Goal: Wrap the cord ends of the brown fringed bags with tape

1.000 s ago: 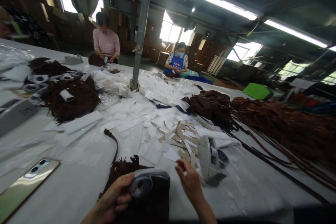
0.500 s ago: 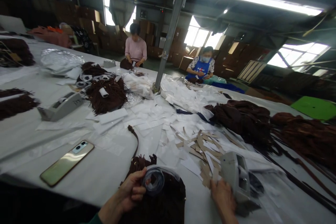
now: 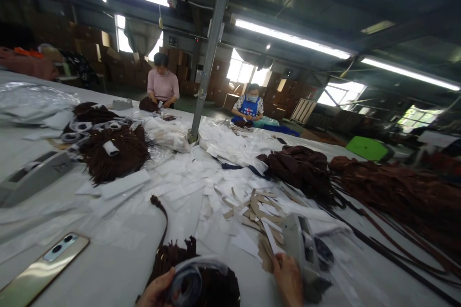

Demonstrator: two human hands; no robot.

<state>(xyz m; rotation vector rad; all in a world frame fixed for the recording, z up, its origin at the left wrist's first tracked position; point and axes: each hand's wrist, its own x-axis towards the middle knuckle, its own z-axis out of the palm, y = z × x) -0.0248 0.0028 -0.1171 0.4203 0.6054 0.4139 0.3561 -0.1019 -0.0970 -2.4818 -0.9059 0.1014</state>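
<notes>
At the bottom edge my left hand is curled round a roll of pale, clear-wrapped material. The roll rests on a dark brown fringed bag whose strap runs away from me. My right hand is beside a grey tape dispenser, with its fingers pinched on a narrow white strip that stands up from them. Tan and white paper strips lie just beyond both hands.
A gold phone lies at the near left and a second grey dispenser further left. Brown fringed piles, straps and white scraps cover the table. A steel pole rises mid-table; two co-workers sit beyond.
My right hand went to the tape dispenser and now holds a white strip up beside it. My left hand kept its hold on the roll. The view swung left, then back.
</notes>
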